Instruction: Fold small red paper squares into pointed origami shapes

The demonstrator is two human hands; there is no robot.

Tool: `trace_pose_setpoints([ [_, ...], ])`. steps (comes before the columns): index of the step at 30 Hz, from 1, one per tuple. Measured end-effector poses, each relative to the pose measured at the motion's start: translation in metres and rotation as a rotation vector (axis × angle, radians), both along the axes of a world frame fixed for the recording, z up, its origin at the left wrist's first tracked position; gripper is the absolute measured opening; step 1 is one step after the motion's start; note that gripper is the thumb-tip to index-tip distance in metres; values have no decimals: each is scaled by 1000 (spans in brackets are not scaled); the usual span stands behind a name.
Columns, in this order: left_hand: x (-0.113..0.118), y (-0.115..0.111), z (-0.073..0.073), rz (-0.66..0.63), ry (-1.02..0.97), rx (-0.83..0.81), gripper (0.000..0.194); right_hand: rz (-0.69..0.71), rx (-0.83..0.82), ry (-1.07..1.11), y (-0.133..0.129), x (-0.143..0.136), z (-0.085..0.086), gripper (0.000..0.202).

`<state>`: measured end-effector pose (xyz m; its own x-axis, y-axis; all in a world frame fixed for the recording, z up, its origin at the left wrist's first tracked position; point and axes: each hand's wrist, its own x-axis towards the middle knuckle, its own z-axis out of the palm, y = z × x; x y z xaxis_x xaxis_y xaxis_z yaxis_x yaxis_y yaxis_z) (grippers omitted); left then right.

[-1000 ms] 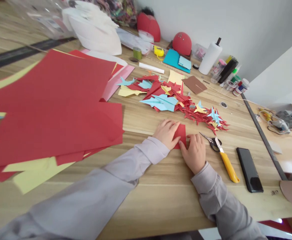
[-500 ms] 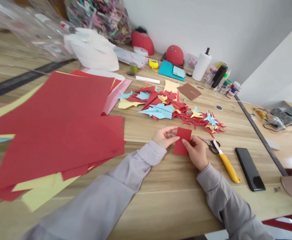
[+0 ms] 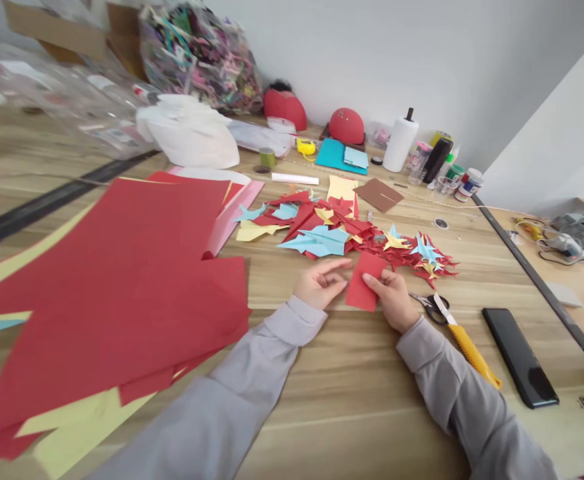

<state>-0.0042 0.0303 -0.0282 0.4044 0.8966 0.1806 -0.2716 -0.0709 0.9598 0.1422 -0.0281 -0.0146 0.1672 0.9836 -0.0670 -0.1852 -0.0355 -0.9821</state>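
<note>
A small red paper rectangle [image 3: 361,290] is pinched at its right edge by my right hand [image 3: 395,297], thumb on top. Just left of the paper, apart from it, my left hand [image 3: 321,283] has its fingers stretched out and thumb spread, holding nothing. Beyond both hands lies a long heap of folded paper pieces [image 3: 302,217] in red, blue and yellow, with a blue paper plane [image 3: 317,241] at its near side. To the right of my right hand rest scissors [image 3: 433,308] and a yellow-handled knife [image 3: 475,355].
Large red paper sheets [image 3: 137,293] cover the table's left side. A black phone [image 3: 519,357] lies at the right. Farther back are a yellow tape measure [image 3: 305,146], a brown card [image 3: 379,194], a white roll [image 3: 401,144] and a bag of colourful scraps [image 3: 199,60].
My left hand has let go of the red paper and drawn slightly left. The right hand still grips it. The whole view has shifted, with table things appearing lower.
</note>
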Motion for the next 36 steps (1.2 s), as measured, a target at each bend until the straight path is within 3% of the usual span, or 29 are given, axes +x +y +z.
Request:
trace_pose_setpoints([
  [3,2,0,1,-80,63,145,24,33,-1,39,1,3,-1,26],
  [6,4,3,3,-70,98,157,11,48,6,-12,1,3,0,22],
  [11,6,6,4,-71,46,-14,16,35,3,-99,-1,1,-1,27],
  [18,6,2,6,-20,48,-166,22,-37,67,36,-2,0,-3,40],
  [22,6,3,4,42,67,-188,24,6,76,-57,-2,-1,-2,31],
  [27,8,3,4,39,37,-222,32,-64,35,-132,-2,-4,-2,24],
  [30,9,4,5,33,-6,-237,41,-69,22,-141,-2,-4,-2,24],
  [36,8,4,3,50,20,-217,39,-81,37,-97,-1,-5,-3,22],
])
